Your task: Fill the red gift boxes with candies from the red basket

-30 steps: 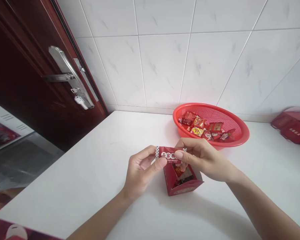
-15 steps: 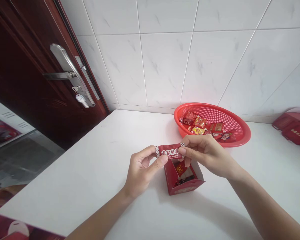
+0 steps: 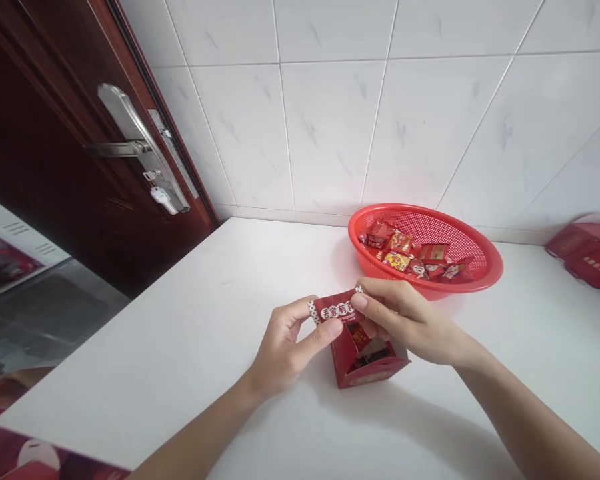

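You've got a red wrapped candy [image 3: 336,310] pinched between both hands, right over the open top of the box! Your left hand [image 3: 290,350] has it by the polka-dot end on the left, thumb pressed on the front of the wrapper, the other fingers curled behind. Your right hand [image 3: 405,323] takes the far-right end between thumb and forefinger, with the remaining fingers loosely curled beneath. Just below sits a red paper favour box [image 3: 370,360], open, with dark contents inside, on the white counter [image 3: 180,320]. Beyond your right hand, near the far wall, a red plastic mesh basket [image 3: 485,263] holds a heap of red and yellow wrapped sweets [image 3: 400,250]. Over on the right edge, more red boxes [image 3: 587,257] sit on the counter. On the far left, a dark red door [image 3: 45,133] shows a steel handle [image 3: 130,127] with a key [image 3: 163,200] in its lock.
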